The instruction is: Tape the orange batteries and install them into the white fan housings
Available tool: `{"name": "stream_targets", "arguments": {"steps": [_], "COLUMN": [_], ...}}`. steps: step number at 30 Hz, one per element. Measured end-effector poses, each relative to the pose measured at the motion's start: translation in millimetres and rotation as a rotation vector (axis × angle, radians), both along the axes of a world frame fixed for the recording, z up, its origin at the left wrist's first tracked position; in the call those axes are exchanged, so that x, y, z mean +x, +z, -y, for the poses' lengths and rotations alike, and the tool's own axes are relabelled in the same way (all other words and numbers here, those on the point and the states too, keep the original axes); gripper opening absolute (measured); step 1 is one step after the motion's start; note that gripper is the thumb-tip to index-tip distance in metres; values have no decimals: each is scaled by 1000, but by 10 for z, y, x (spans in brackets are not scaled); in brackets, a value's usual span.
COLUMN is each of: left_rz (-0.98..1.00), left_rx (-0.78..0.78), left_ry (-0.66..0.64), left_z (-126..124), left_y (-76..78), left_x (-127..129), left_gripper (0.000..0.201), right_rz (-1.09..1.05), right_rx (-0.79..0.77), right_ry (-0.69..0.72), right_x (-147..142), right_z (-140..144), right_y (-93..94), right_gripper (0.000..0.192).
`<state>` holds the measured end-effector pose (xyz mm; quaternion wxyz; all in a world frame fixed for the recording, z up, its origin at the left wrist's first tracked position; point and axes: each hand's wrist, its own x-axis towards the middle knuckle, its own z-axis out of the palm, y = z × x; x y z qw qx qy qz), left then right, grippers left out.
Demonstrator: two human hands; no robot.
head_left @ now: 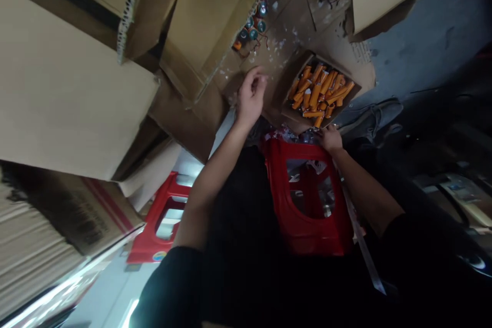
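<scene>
My left hand (250, 96) is stretched forward over a flat sheet of cardboard (284, 31), fingers pinched together; I cannot make out anything between them. My right hand (329, 138) rests at the far edge of a red plastic stool (307, 200), touching small clear scraps piled there. Just beyond it stands a small open cardboard box (287, 96) filled with several orange cylindrical pieces (319, 92). More orange pieces with teal ends (253, 28) lie along a carton's edge farther off.
Large cardboard cartons (69, 87) crowd the left and top. A second red stool (161, 220) stands at the lower left. Grey floor (423, 36) lies to the right, with a grey shoe (371, 118) near the box. White scraps litter the cardboard sheet.
</scene>
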<state>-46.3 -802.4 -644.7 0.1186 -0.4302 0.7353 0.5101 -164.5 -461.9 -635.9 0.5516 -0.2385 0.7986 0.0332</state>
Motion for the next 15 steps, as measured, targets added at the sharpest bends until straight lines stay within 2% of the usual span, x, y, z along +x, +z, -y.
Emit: {"name": "stream_targets", "arguments": {"steps": [2,4,7,10,13,15], "left_rz": [53,87,59,-21,-150,-183], "left_rx": [-34,-73,-130,-212,-317,-361], "left_ry": [32,83,302,477,496,444], "left_z": [94,193,364,577,799,902], "left_y": [-3,4,70,237,411,435], "left_x": [-67,-166,-334,-446,-425,-347], "left_gripper": [61,57,48,45,53,60], "right_rz": [28,49,82,45,-73,-185], "right_rx": [-12,-47,-135,-203,-230,-281], "right_ry": [7,-2,-29,-79,-150,-218], "right_x": [-7,0,37,53,-2,-73], "right_z": [-25,-56,-77,-4,174,350], "right_y": [4,98,343,524,508,434], "right_gripper": [30,33,34,33,41,48]}}
